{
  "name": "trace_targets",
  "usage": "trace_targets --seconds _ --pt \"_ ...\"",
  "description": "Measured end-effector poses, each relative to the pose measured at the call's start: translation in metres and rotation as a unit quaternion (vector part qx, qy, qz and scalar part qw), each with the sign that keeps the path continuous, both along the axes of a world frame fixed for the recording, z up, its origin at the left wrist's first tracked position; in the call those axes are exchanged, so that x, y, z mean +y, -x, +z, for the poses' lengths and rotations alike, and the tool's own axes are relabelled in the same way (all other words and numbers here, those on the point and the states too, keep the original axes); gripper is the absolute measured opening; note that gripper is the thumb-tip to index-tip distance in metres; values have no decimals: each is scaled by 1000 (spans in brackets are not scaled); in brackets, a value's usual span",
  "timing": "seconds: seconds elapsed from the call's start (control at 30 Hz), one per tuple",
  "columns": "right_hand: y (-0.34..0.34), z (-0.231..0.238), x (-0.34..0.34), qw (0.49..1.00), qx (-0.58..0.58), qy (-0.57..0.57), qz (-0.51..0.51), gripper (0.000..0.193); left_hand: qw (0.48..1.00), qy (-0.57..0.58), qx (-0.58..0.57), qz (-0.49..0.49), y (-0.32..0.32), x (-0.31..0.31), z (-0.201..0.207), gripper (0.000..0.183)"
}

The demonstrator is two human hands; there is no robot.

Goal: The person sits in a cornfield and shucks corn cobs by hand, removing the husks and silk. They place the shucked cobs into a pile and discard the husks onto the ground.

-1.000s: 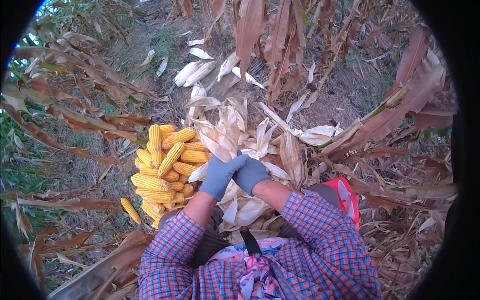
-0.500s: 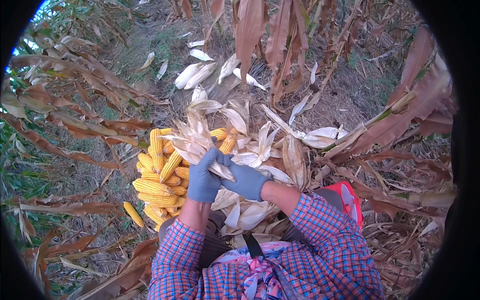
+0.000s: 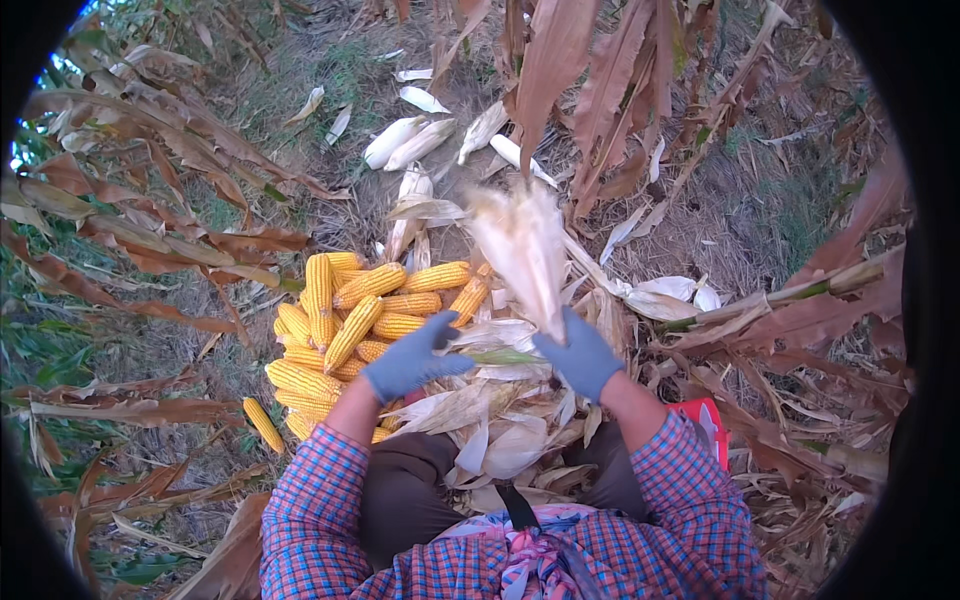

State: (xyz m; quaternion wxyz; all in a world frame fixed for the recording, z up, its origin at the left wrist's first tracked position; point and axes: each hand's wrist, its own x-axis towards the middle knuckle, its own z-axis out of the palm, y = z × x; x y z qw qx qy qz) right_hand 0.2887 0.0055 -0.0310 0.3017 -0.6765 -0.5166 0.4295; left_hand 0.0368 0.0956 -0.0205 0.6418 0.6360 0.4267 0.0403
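My right hand [image 3: 580, 357], in a grey glove, pinches the base of a pale dry corn husk [image 3: 520, 245]. The husk points away from me and is blurred by motion. To its left, my left hand [image 3: 415, 360], gloved likewise, is open with thumb and fingers apart and nothing in it. It hovers at the near right side of a pile of husked yellow corn cobs [image 3: 352, 330]. Under and between the hands lies a heap of loose husks [image 3: 510, 425].
One yellow cob [image 3: 263, 425] lies apart at the left. Several unhusked pale ears [image 3: 420, 145] rest on the ground ahead. Dry corn stalks and leaves [image 3: 570, 80] hang at the front and both sides. A red object [image 3: 708, 425] sits beside my right knee.
My hands, together around the husk before, are now apart. The husk has swung right and away with my right hand; my left hand has let go and opened. More cobs show.
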Motion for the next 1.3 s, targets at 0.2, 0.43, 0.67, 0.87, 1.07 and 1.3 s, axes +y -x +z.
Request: trace_targets --seconds 0.2,0.43,0.67,0.87,1.07,1.3 --pt "65 -10 18 972 -112 59 197 57 981 83 -83 152 -57 -18 5 37" --pt "72 -35 53 947 -128 51 290 63 832 -29 -215 511 11 75 -11 21" --pt "77 -169 108 915 -314 -53 249 50 788 -111 -244 554 89 104 6 18" --pt "57 -227 232 877 -460 -103 98 69 816 -150 -190 525 79 83 27 19" --pt "6 -266 248 960 -212 173 -66 85 827 -126 -181 517 83 79 20 25" --pt "-48 -324 202 978 -156 119 -66 47 845 -113 -154 500 68 71 18 31"
